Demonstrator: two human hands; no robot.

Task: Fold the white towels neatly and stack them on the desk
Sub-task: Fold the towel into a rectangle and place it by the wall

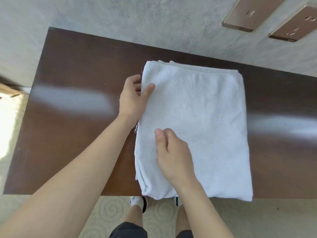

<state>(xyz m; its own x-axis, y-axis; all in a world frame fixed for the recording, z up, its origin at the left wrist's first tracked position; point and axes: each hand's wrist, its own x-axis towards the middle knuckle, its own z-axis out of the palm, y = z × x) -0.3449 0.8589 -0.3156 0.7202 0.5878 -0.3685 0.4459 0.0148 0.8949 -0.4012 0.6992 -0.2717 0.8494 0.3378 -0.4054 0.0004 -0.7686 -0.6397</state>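
A folded white towel (202,121) lies on the dark brown desk (77,79), its near edge hanging slightly over the desk's front. Several layers show along its left side. My left hand (133,97) grips the towel's left edge near the far corner, thumb on top and fingers tucked under the layers. My right hand (171,155) rests on the towel's near left part with its fingers curled downward; whether it pinches cloth is hidden beneath the hand.
The desk stands against a grey textured wall (137,19) with two bronze socket plates (253,14) at the upper right. Beige carpet (111,213) and my feet show below the desk's front edge. Bright light falls at the far left.
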